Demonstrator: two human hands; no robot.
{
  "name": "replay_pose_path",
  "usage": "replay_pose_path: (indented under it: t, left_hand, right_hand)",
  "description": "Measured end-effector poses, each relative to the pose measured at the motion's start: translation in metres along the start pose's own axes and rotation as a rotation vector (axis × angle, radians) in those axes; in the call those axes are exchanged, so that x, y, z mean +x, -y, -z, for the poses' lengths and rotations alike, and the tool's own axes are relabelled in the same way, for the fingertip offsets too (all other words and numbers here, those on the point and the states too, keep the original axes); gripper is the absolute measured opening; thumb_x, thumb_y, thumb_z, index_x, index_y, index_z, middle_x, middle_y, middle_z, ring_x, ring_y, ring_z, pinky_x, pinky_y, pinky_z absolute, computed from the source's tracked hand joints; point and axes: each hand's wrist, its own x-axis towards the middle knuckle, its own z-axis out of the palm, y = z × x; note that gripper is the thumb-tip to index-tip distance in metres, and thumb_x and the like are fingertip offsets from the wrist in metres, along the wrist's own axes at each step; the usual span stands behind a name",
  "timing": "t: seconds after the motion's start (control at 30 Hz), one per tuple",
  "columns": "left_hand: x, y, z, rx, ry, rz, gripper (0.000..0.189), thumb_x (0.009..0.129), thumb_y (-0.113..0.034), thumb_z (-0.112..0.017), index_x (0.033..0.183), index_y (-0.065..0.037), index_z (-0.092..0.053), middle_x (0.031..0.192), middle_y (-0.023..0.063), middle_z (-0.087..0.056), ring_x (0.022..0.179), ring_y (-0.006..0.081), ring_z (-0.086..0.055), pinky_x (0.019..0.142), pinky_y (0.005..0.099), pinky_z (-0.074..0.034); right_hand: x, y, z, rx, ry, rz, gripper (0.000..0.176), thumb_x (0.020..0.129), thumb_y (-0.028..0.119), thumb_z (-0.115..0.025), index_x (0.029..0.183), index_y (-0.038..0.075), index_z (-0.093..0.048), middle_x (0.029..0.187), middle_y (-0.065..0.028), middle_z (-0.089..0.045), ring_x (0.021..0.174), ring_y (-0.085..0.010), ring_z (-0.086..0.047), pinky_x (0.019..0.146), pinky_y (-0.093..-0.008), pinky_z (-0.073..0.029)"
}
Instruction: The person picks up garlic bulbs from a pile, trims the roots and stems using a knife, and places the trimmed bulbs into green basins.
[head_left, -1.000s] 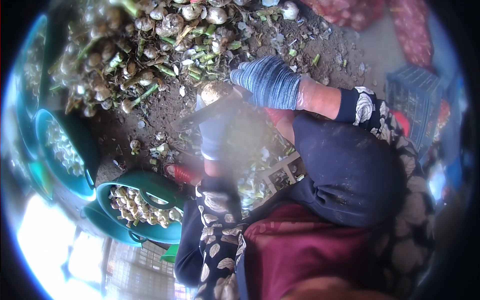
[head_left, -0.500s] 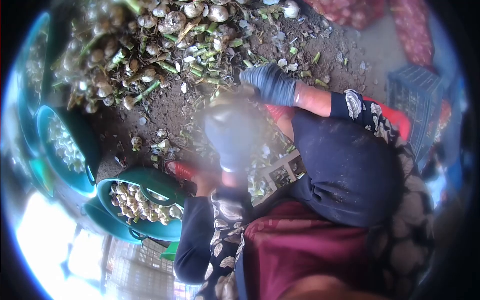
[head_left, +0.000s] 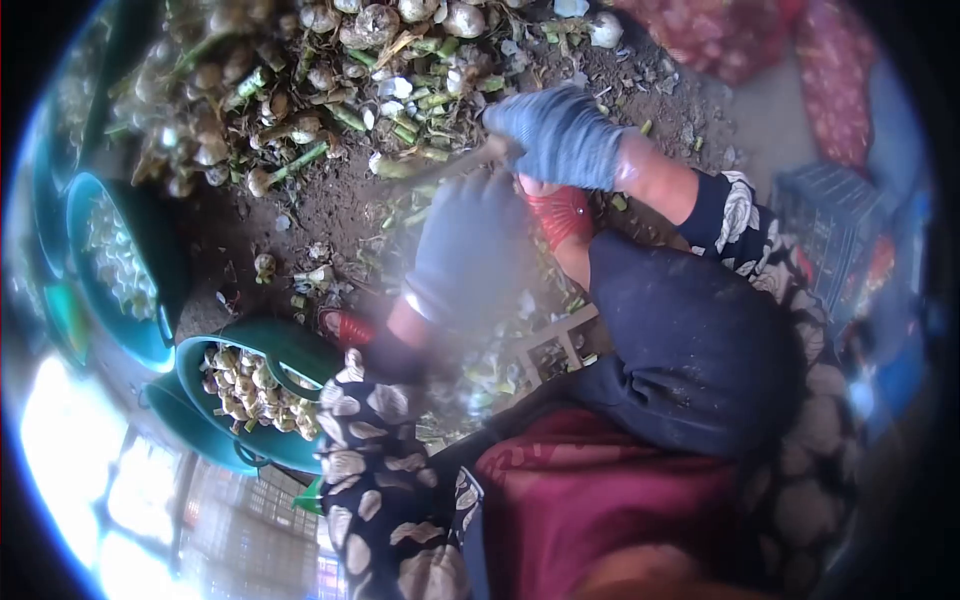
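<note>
My right hand (head_left: 560, 135), in a grey-blue striped glove, is closed above the red shoe (head_left: 562, 215). A thin brownish strip (head_left: 440, 170) runs leftward from its fingers; blur hides what it is. My left hand (head_left: 465, 240), in a grey glove, is just below and left of it, close to the strip. Motion and a hazy patch smear its fingers, so I cannot see whether it holds anything. Ahead of both hands lies a heap of garlic bulbs (head_left: 375, 25) with cut green stalks (head_left: 300, 168) and dry leaves on the soil.
A green tub (head_left: 330, 350) with trimmed garlic bulbs (head_left: 260, 390) stands at lower left, with another tub (head_left: 115, 325) of pale bulbs beyond. Red mesh sacks (head_left: 835, 90) and a dark plastic crate (head_left: 830, 220) are at right. A slatted crate edge (head_left: 555, 340) shows between my legs.
My left hand has moved slightly up and right, nearer my right hand, and its forearm has swung left. My right hand has shifted slightly. The whole view has tilted a little.
</note>
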Motion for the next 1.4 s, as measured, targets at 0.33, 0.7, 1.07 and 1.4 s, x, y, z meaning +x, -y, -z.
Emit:
replay_pose_path:
  t: [0.33, 0.7, 1.07, 1.4]
  left_hand:
    - [-0.130, 0.072, 0.057, 0.212, 0.512, 0.490, 0.022, 0.064, -0.012, -0.057, 0.086, -0.010, -0.061, 0.088, 0.0098, -0.057, 0.084, 0.0280, -0.055, 0.074, 0.0392, -0.043]
    - [-0.130, 0.242, 0.007, -0.972, -0.472, 1.539, 0.068, 0.077, -0.039, -0.067, 0.123, 0.001, -0.038, 0.095, 0.0130, -0.057, 0.068, 0.0207, -0.057, 0.053, 0.0323, -0.048]
    - [-0.092, 0.219, -0.070, -1.185, -0.963, 1.120, 0.042, 0.065, 0.010, -0.050, 0.105, -0.004, -0.050, 0.089, 0.0050, -0.057, 0.072, 0.0118, -0.055, 0.063, 0.0226, -0.045]
    - [-0.030, 0.031, -0.040, -1.129, -0.344, 0.709, 0.036, 0.086, -0.026, -0.058, 0.107, 0.003, -0.058, 0.100, 0.0081, -0.061, 0.088, 0.0160, -0.058, 0.078, 0.0294, -0.046]
  right_hand:
    - [-0.015, -0.059, -0.017, -0.103, 0.287, -0.433, 0.026, 0.082, 0.024, -0.052, 0.095, 0.004, -0.063, 0.088, -0.0217, -0.062, 0.084, -0.0331, -0.062, 0.075, -0.0405, -0.048]
    - [-0.018, -0.085, -0.054, 0.345, -0.015, -0.413, 0.031, 0.077, 0.025, -0.062, 0.093, -0.001, -0.058, 0.092, -0.0198, -0.062, 0.088, -0.0347, -0.059, 0.076, -0.0400, -0.047]
    - [-0.006, -0.042, -0.028, 0.367, -0.032, -0.383, 0.016, 0.079, 0.015, -0.062, 0.080, 0.002, -0.053, 0.067, -0.0106, -0.054, 0.063, -0.0212, -0.054, 0.060, -0.0324, -0.045]
    - [0.008, 0.014, -0.018, 0.058, -0.085, 0.088, 0.022, 0.067, 0.017, -0.064, 0.084, 0.006, -0.058, 0.073, -0.0127, -0.060, 0.067, -0.0301, -0.061, 0.058, -0.0415, -0.049]
